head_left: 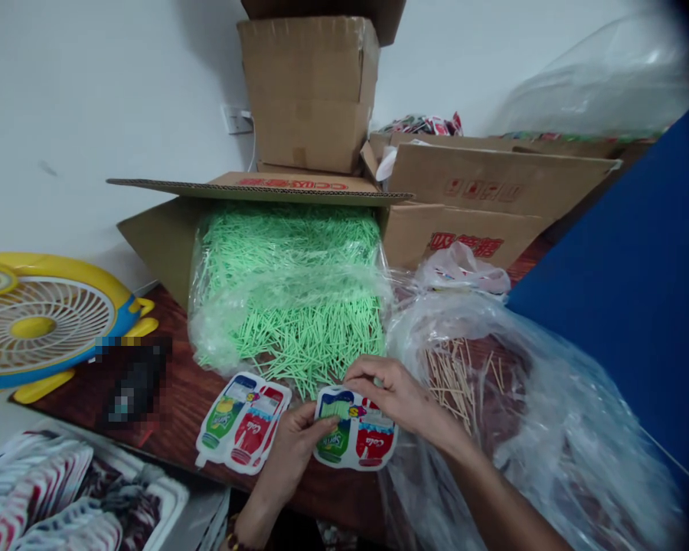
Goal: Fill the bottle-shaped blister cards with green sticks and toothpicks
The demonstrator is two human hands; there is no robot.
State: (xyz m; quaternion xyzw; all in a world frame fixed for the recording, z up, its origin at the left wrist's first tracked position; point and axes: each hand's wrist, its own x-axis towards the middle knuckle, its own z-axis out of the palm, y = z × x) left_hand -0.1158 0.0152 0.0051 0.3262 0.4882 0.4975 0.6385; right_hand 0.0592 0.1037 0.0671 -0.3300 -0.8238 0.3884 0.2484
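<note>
My left hand [292,448] grips the left edge of a printed pouch [356,440] with a green Sprite bottle and a red Cola bottle on it, thumb on the front. At the pouch's top edge, the fingers of my right hand [393,386] are pinched together, and a small green tip like a thin stick's end shows between them. A second pouch [244,421] of the same print lies flat on the table to the left. Just behind both pouches, many thin green sticks [304,329] spill from a clear plastic bag in an open carton.
Thin tan sticks [453,379] lie amid a clear plastic bag [556,413] at right. A yellow-blue fan [40,325] and a blurred dark object [135,386] are at left. Stacked pouches fill a white tray [169,505] at lower left. Cardboard boxes [310,92] stand behind; a blue panel [620,291] is at right.
</note>
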